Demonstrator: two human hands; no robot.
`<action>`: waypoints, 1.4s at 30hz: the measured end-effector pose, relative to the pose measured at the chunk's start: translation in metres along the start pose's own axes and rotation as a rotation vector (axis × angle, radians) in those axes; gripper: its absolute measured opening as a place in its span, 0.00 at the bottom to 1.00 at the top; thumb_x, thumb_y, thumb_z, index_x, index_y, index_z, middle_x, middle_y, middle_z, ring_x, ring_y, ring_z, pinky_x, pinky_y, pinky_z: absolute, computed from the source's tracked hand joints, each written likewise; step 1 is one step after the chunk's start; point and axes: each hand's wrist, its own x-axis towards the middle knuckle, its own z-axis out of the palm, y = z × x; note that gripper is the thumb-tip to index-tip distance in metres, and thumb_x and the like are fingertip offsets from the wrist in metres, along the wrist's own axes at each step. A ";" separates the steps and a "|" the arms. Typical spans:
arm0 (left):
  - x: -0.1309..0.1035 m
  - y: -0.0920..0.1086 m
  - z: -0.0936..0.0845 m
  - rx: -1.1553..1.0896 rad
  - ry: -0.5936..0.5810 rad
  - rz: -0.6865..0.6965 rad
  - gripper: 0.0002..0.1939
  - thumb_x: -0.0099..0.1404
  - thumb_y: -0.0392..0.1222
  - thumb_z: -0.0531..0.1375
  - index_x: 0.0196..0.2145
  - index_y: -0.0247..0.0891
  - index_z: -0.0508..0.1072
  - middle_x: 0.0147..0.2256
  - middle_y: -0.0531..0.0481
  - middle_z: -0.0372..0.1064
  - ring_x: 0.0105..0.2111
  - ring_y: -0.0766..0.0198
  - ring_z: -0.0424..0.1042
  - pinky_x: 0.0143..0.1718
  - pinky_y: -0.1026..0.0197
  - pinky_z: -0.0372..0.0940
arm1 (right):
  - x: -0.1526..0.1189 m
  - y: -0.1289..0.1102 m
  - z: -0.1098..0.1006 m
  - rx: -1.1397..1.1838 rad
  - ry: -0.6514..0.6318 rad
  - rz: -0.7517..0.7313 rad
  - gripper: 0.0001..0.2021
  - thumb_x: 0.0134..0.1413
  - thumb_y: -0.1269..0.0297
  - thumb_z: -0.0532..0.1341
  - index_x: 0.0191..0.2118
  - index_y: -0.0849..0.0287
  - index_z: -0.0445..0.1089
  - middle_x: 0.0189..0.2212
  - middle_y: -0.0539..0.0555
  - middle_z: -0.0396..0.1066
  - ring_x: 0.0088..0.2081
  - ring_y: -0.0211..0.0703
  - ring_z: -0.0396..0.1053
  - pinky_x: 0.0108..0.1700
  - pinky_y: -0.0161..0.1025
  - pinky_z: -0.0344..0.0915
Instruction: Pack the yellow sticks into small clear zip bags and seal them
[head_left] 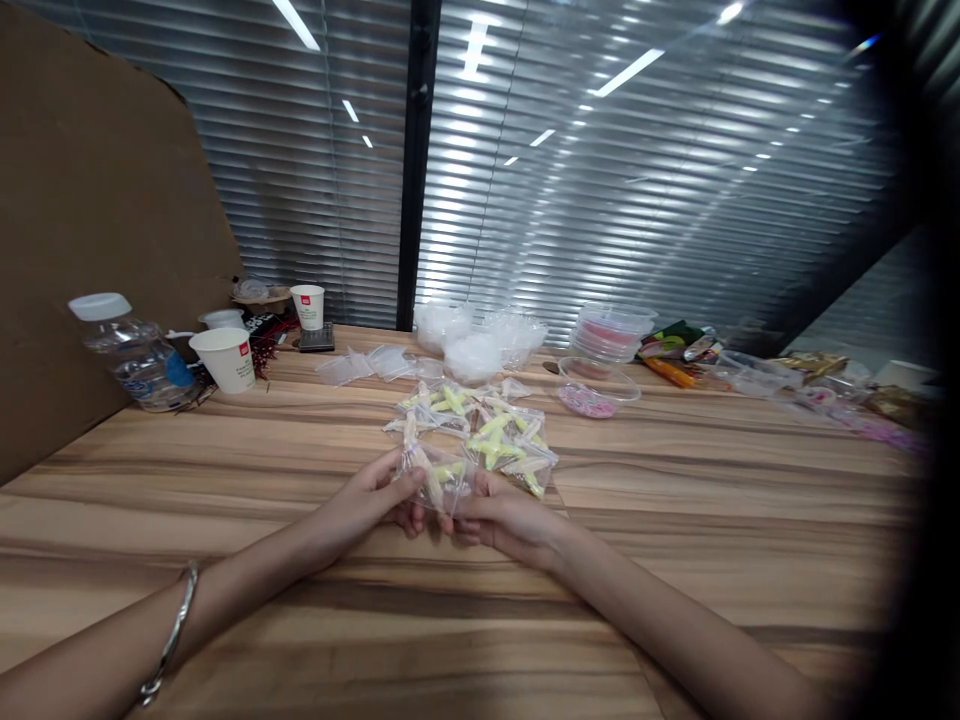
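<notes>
Between my two hands is a small clear plastic bag [442,478] with pale and yellow-green pieces inside. My left hand [388,490] pinches its left side, thumb on top. On the right side, my right hand [499,515] grips the bag's edge with closed fingers. Just beyond lie several similar filled bags [499,440], spread in a loose pile on the wooden table [315,620]. The exact kind of pieces inside is too blurred to make out.
Flat clear bags [375,364] and puffy white plastic [476,355] lie behind the pile. A round tub [596,398] holds pink bits, near stacked lids [611,335]. At left stand a paper cup [227,362] and a water bottle [139,360]; assorted packets [679,345] sit at right.
</notes>
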 end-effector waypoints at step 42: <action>0.007 0.000 -0.019 -0.078 0.434 0.224 0.09 0.58 0.41 0.61 0.38 0.37 0.71 0.34 0.50 0.68 0.31 0.68 0.65 0.32 0.67 0.60 | 0.003 0.007 -0.008 0.347 0.011 -0.039 0.06 0.55 0.72 0.58 0.40 0.60 0.64 0.27 0.52 0.67 0.29 0.34 0.65 0.34 0.33 0.61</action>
